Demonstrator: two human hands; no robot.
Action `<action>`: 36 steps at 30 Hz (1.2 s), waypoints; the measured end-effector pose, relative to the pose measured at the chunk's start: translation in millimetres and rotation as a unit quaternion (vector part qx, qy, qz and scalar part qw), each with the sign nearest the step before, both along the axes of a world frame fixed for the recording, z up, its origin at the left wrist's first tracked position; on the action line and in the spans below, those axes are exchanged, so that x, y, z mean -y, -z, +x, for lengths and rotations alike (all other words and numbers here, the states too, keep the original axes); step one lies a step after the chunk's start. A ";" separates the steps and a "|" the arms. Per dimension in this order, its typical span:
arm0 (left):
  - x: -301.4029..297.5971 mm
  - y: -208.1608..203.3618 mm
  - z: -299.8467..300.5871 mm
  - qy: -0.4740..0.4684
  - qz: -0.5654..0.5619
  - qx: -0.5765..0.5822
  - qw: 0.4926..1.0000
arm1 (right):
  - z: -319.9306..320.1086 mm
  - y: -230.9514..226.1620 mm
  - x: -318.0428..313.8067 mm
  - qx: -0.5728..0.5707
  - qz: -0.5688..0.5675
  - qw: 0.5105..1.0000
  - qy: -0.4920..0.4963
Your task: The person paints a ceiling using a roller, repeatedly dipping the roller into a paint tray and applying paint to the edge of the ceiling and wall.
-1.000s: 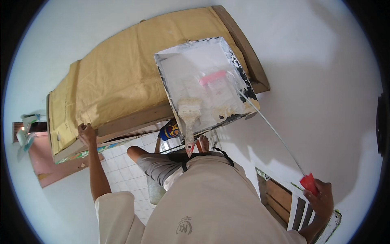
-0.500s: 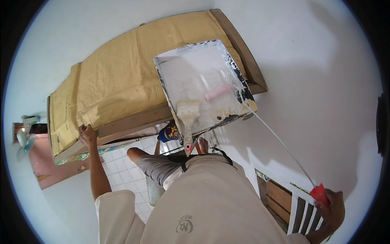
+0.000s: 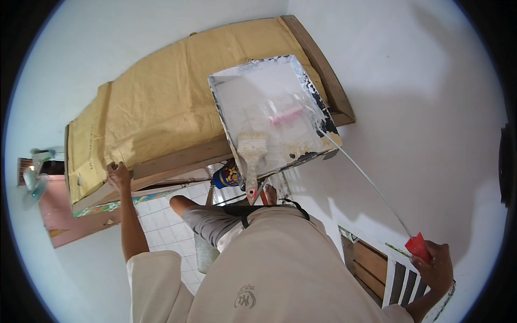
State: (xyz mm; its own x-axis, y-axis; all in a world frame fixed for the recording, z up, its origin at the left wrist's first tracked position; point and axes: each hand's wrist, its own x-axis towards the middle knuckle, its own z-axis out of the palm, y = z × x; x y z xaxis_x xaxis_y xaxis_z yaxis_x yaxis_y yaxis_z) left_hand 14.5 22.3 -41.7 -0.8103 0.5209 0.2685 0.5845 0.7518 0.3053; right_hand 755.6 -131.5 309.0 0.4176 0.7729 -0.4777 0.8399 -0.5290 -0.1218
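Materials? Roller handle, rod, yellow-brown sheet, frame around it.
Roller handle: likely plastic; uniform red, smooth-looking.
Rod: probably metal; thin, pale grey, stiff-looking.
Yellow-brown sheet: matte, creased; looks like heavy paper, though fabric is possible.
Frame: seemingly wood; dull brown, squared bars.

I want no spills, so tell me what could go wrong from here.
The paint tray seems to jut past the near edge of the wooden frame, so pressing hard there with the roller in the right hand might tip it. The brush lies over the tray's near rim, handle sticking out toward the shirt; a bump could dislodge it or leave paint on the shirt.
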 end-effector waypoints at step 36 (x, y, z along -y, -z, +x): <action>-3.0 2.3 0.4 0.008 0.000 -0.014 1.000 | 1.1 20.9 -0.8 0.111 0.049 0.978 -0.171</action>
State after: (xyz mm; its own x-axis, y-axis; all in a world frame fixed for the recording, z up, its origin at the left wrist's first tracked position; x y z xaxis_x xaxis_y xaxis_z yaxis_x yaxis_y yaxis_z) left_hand 14.9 25.3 -44.1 -0.7935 0.5342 0.2916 0.6055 0.7415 0.2891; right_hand 756.7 -130.7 288.1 0.2107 0.9234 -0.3209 0.9773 -0.2068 0.0465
